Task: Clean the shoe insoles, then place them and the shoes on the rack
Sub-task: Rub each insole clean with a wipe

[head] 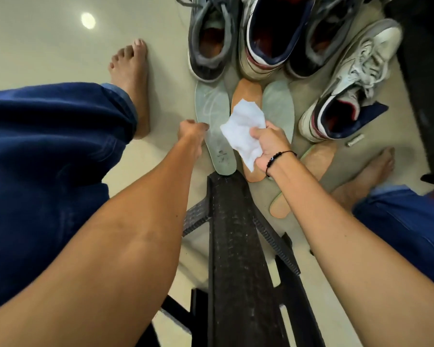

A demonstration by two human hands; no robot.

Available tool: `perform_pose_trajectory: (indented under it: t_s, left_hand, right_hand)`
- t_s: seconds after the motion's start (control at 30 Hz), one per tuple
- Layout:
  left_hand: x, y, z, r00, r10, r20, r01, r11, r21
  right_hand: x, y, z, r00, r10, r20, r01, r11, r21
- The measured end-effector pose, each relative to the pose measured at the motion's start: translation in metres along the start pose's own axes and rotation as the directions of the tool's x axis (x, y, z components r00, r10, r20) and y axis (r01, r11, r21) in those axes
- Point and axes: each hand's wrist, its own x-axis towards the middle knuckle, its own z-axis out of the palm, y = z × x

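Head view: right hand (271, 146) gripped a white wipe (243, 131), fingers curled round it, over the tan insole (248, 95) — dead centre on the floor (48, 46). Left hand (192, 130) at nine o'clock of the wipe, fingers curled on the edge of a grey insole (212, 106). Second grey insole (278, 106) at three o'clock. Four shoes at twelve — grey sneaker (209, 38) leftmost.

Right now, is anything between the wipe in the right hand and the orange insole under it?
Nothing visible. The right hand pinches the white wipe directly over the orange insole, whose top shows bare beyond the wipe. The grey insoles lie beside it, not across it.
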Motion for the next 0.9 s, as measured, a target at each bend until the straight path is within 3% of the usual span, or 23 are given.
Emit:
perform_pose_trajectory:
  t_s: [0.13, 0.23, 0.33, 0.4, 0.57, 0.67, 0.77, 0.9]
  left_hand:
    - [0.031, 0.003, 0.014, 0.993, 0.043, -0.105, -0.039, 0.998, 0.039]
    - [0.047, 0.003, 0.030, 0.968, 0.067, -0.244, -0.022, 0.983, 0.183]
    - [0.040, 0.014, 0.041, 0.967, 0.078, -0.244, 0.009, 0.942, 0.336]
    - [0.039, 0.019, 0.042, 0.973, 0.073, -0.217, 0.004, 0.942, 0.336]
    - [0.020, 0.023, 0.032, 0.999, 0.001, -0.051, 0.003, 0.997, 0.079]
    - [-0.004, 0.019, 0.017, 0.993, -0.035, 0.116, 0.038, 0.999, -0.017]
    - [-0.051, 0.016, 0.005, 0.942, -0.034, 0.335, 0.077, 0.990, -0.115]
    - [-0.130, 0.009, 0.000, 0.860, 0.025, 0.509, 0.112, 0.965, -0.236]
  right_hand:
    - [0.013, 0.012, 0.001, 0.999, 0.050, -0.007, -0.049, 0.998, 0.046]
    - [0.017, 0.014, -0.003, 0.997, 0.074, -0.005, -0.073, 0.994, 0.076]
    - [0.016, 0.010, -0.009, 0.997, 0.074, 0.003, -0.074, 0.991, 0.111]
    - [0.011, 0.005, -0.011, 0.998, 0.063, 0.004, -0.063, 0.990, 0.126]
    - [-0.009, -0.008, -0.011, 1.000, 0.024, 0.016, -0.026, 0.988, 0.153]
    - [-0.033, -0.014, -0.011, 1.000, -0.007, 0.003, 0.007, 0.984, 0.175]
    - [-0.059, -0.020, -0.016, 0.995, -0.086, -0.042, 0.091, 0.984, 0.150]
    - [-0.108, -0.031, -0.033, 0.931, -0.332, -0.151, 0.352, 0.926, 0.137]
